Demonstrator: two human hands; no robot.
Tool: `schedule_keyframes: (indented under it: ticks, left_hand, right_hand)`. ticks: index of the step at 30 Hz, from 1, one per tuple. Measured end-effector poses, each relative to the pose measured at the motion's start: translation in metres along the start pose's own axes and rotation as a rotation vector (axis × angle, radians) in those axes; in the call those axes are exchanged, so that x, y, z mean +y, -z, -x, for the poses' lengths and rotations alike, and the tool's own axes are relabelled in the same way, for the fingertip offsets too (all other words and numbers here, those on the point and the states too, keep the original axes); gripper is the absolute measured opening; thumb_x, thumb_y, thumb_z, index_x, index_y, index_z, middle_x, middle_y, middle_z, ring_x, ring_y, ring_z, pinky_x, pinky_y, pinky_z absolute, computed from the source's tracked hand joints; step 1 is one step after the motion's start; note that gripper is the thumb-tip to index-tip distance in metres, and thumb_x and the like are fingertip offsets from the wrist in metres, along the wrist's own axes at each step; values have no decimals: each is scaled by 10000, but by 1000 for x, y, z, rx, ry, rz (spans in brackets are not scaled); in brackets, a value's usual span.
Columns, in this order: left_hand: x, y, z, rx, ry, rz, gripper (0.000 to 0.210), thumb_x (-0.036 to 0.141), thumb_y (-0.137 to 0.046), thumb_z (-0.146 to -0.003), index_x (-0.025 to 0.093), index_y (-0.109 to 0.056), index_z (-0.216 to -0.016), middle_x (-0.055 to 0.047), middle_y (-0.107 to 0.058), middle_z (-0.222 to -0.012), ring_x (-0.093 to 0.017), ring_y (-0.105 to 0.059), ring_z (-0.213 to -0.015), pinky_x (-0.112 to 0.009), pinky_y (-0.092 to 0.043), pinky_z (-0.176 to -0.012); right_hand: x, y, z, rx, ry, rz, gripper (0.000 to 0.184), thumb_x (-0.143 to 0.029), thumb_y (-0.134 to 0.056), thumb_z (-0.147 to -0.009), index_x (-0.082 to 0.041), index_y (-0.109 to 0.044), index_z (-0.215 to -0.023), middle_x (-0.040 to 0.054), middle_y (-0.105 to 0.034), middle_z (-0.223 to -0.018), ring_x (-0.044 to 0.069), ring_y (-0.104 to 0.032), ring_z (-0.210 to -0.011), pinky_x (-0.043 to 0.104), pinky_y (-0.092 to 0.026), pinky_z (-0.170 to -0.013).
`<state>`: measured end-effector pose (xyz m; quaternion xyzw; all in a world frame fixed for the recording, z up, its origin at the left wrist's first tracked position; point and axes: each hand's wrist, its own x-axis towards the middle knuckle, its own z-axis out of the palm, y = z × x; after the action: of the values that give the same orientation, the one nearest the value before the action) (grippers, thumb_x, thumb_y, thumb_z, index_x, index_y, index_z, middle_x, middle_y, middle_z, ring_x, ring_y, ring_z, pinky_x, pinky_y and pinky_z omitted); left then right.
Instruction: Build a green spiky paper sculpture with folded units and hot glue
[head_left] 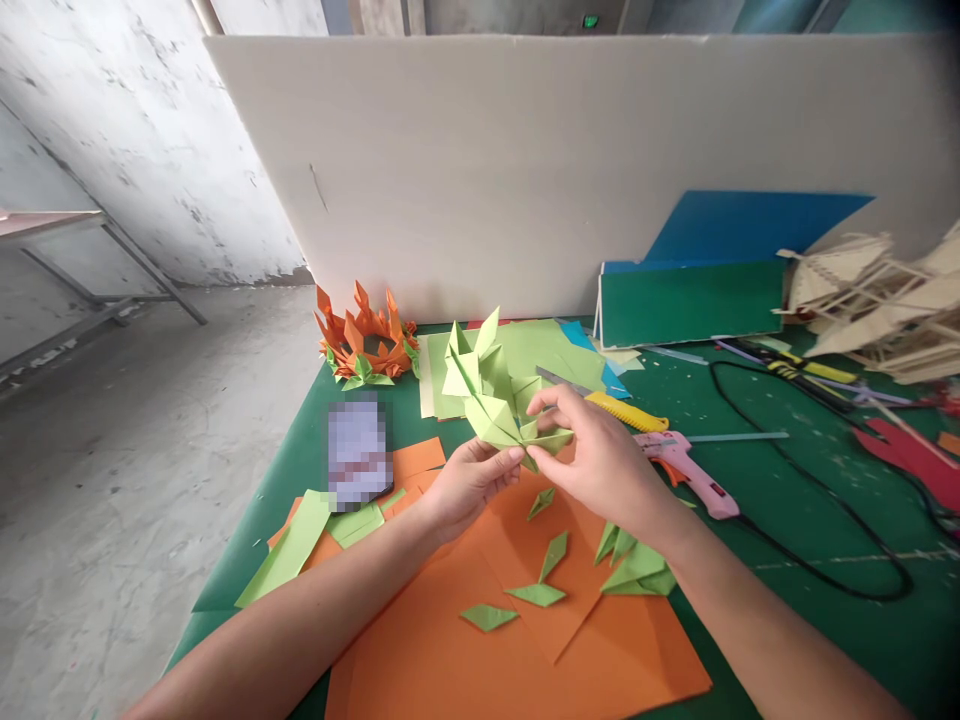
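Observation:
My left hand (474,485) pinches the lower edge of a light green folded-paper piece (491,415), made of several pointed origami parts joined together. On its right side, my right hand (592,445) grips the same piece between thumb and fingers. The piece is held up over orange paper sheets (420,640). Small green folded diamonds (489,617) lie on the orange paper below my hands. A cluster of larger green folded parts (639,570) rests near my right forearm.
An orange and green paper crown (367,340) stands at the back left. To the right lie a pink glue gun (694,470) with a black cord, and a yellow cutter (628,410). A pixelated flat object (358,450) and green strips (289,548) are on the left.

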<state>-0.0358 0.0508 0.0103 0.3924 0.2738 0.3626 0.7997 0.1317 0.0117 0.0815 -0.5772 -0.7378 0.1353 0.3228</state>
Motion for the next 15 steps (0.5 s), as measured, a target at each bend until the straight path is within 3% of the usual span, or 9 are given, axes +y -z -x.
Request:
schedule_keyframes:
  ticks: [3,6,9,13,15]
  left_hand:
    - [0,1,0,4,-28,39,182,274,-776,-762,155,-660,-839,10,-588,-761,-83,-525,-713,-241,-437,-764]
    - [2,1,-1,-6,-54,101,183,252,-752,-789,163,-654,-915,8,-589,-802,-85,-549,-734,-248,-452,-803]
    - [4,1,-3,-16,-51,158,200,234,-748,-787,151,-649,-940,0,-594,-804,-85,-564,-725,-236,-463,-793]
    - [7,2,-5,36,-48,195,185,203,-747,-765,142,-634,-899,-3,-600,-786,-89,-579,-713,-225,-479,-757]
    - [6,4,-6,100,-37,218,158,181,-739,-756,150,-615,-849,4,-595,-763,-90,-591,-714,-221,-487,-750]
  right_hand:
    - [1,4,0,-40,-13,-31,328,-199,-651,-784,-268,-474,-1051,7,-668,-939,201,-655,-929,310,-493,-753]
    - [7,11,0,-119,0,-41,487,-325,-710,-778,-302,-456,-1193,25,-659,-1047,221,-623,-1016,328,-490,-798]
    - [16,17,-3,-169,71,101,533,-371,-728,-770,-309,-487,-1240,57,-626,-1127,253,-570,-1067,357,-462,-815]
    - [30,22,-10,-172,182,400,97,-293,-679,-819,-237,-628,-880,34,-664,-885,249,-555,-931,390,-374,-811]
    - [37,23,-14,-130,199,523,136,-242,-646,-838,-209,-590,-718,28,-651,-763,241,-544,-869,385,-342,-781]
